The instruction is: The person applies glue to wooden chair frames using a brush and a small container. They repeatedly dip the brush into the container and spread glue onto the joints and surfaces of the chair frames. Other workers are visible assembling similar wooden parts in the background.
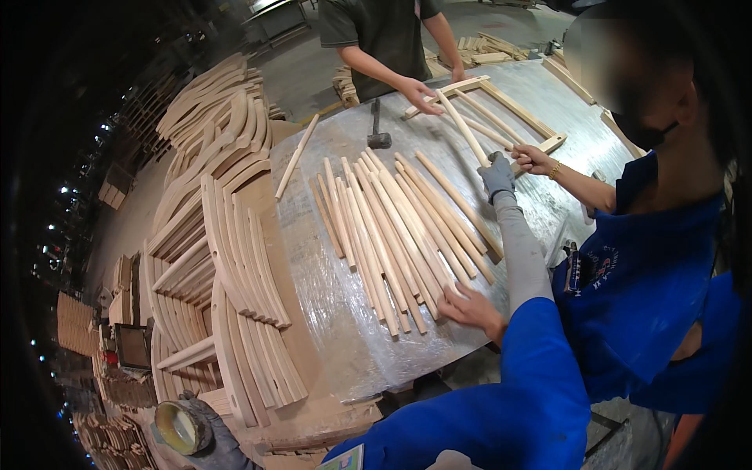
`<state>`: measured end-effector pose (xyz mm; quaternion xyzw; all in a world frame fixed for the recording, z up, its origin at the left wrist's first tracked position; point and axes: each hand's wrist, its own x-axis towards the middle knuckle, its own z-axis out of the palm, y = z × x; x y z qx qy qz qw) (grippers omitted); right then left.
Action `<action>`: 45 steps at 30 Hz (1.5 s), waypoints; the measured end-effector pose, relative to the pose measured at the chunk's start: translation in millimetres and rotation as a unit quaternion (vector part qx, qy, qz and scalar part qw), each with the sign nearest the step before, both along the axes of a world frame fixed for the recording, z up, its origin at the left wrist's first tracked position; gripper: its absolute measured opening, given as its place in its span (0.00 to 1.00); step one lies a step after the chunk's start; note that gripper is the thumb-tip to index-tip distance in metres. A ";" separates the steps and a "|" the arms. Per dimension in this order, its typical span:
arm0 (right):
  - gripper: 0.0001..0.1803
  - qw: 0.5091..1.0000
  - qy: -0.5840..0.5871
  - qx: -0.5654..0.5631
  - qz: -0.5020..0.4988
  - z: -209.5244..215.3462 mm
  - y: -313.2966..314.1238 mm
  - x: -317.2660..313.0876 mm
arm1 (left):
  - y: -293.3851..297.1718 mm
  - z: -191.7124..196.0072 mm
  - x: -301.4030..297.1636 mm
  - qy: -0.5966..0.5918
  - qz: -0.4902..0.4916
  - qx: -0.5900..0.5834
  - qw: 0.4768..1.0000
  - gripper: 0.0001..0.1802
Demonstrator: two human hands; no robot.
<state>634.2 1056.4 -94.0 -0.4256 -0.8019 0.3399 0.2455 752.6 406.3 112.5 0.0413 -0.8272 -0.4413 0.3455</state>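
Observation:
My right hand (497,176), in a grey glove and grey sleeve, reaches far across the table and grips the near end of a pale wooden spindle (462,125). The spindle runs up into a wooden frame (513,110) lying at the table's far end. My left hand (210,442), in a dark glove at the lower left, holds a round pot (178,427) with yellowish contents. Several loose tapered spindles (392,227) lie side by side in the middle of the plastic-covered table (329,305).
A person in blue leans in from the right, with one bare hand (470,307) on the spindles and the other (534,159) by the frame. A person in a dark shirt across the table presses a hand (419,94) on the frame rail. A mallet (378,129) lies nearby. Stacks of curved wooden parts (235,258) fill the left.

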 end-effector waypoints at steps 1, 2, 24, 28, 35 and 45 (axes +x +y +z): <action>0.23 0.999 -0.007 0.033 -0.003 0.1 -3.2 -1.9 | 1.0 -0.2 2.6 -0.022 0.024 -0.059 0.998 0.32; 0.22 0.998 -0.014 0.066 -0.007 0.7 -5.8 -1.8 | 0.3 -0.6 5.8 -0.038 0.032 -0.077 0.996 0.32; 0.45 0.978 -0.089 0.145 0.118 -73.7 -112.6 24.7 | -40.8 -17.6 25.5 0.157 -0.181 0.552 0.798 0.28; 0.52 0.967 -0.233 0.055 0.085 -79.9 -98.2 46.9 | -52.0 -23.6 26.5 0.140 -0.146 0.670 0.715 0.31; 0.43 0.958 -0.217 0.077 0.169 -86.8 -97.0 60.9 | -65.9 -28.4 23.3 0.082 -0.224 0.698 0.675 0.35; 0.27 0.964 -0.045 0.250 0.079 -85.7 -175.3 129.3 | -96.7 -35.3 11.5 0.074 -0.233 0.667 0.704 0.31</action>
